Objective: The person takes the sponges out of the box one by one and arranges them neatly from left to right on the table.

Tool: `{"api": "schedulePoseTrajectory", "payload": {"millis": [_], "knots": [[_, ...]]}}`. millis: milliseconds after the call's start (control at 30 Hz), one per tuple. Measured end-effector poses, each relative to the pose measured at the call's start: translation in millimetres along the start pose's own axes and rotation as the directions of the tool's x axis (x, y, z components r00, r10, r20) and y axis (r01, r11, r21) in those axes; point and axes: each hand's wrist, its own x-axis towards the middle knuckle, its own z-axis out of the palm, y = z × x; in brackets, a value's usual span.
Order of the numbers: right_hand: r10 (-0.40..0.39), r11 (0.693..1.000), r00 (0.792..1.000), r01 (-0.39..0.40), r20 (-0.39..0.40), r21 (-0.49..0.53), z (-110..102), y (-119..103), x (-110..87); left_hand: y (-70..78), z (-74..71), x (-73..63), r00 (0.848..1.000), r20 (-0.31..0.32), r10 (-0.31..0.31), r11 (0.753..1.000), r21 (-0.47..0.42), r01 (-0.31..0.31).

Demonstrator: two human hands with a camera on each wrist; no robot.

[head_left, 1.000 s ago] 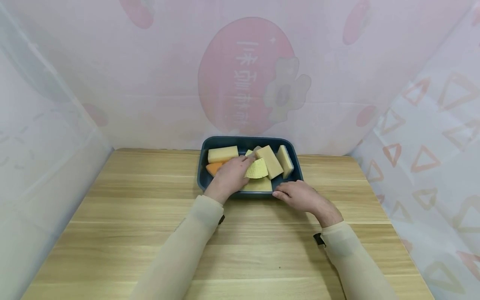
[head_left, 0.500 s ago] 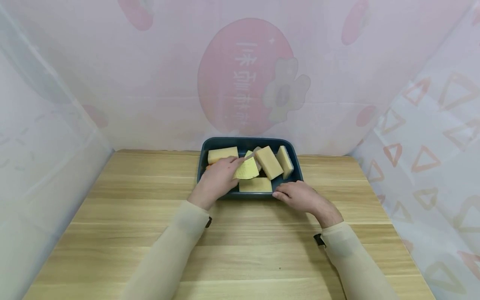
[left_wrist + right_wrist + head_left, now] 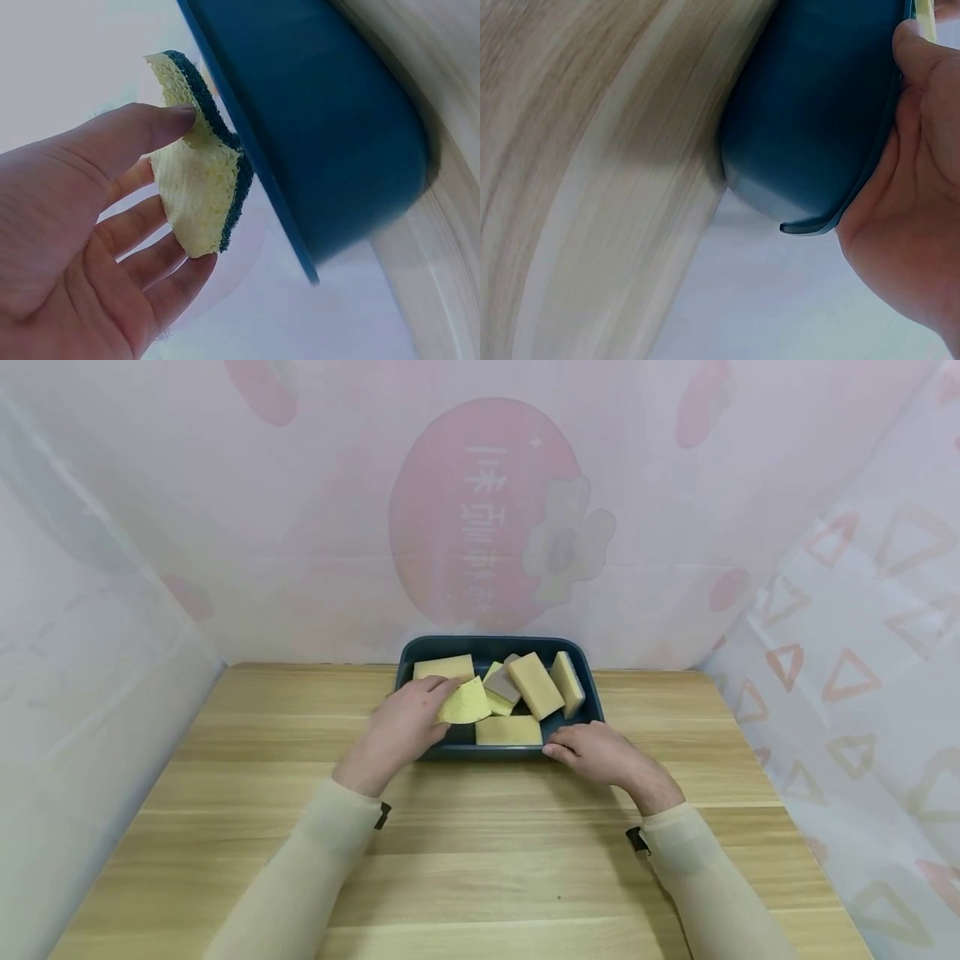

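Note:
My left hand (image 3: 397, 727) pinches a pale yellow scouring sponge (image 3: 467, 700) over the left part of a dark blue bin (image 3: 498, 641). In the left wrist view the sponge (image 3: 196, 187) shows a dark green rough layer; it looks bent, thumb on its pale face, fingertips at the lower edge, right beside the bin's rim. At the near right corner, my right hand (image 3: 607, 752) holds the bin's rim. The right wrist view shows its thumb (image 3: 915, 49) at the rim, with the other fingers mostly hidden.
Inside the bin lie several more sponges: one at the back left (image 3: 444, 667), a flat one in front (image 3: 508, 731), a tilted one (image 3: 536, 685), one on edge at right (image 3: 567, 683), and a grey piece (image 3: 502, 681). The wooden table (image 3: 495, 860) meets printed cloth walls behind.
My left hand has moved left with the yellow sponge, uncovering the grey piece and another yellow one. The orange piece at left is now hidden. My right hand stays at the rim.

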Motion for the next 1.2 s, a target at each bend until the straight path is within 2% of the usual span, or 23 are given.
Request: {"api": "schedulePoseTrajectory", "payload": {"millis": [400,633,933,1200], "knots": [[0.017,1.000,1.000,-0.017,0.004,0.011,-0.1,-2.1,1.0,-13.7,-16.7,-29.6,0.997,0.062,-0.051,0.999,0.020,0.050],[0.017,1.000,1.000,-0.017,0.003,0.014,-0.1,-3.3,0.9,-24.6,-23.4,-48.7,0.999,0.034,-0.010,1.000,-0.003,0.011],[0.019,1.000,1.000,-0.019,0.001,0.016,0.3,-5.0,0.9,-34.7,-35.9,-67.8,0.998,0.064,-0.007,1.000,-0.016,0.008],[0.017,1.000,1.000,-0.017,0.001,0.013,-0.1,-6.2,0.7,-48.4,-41.7,-82.6,0.996,0.064,0.067,0.998,-0.016,-0.066]]}}
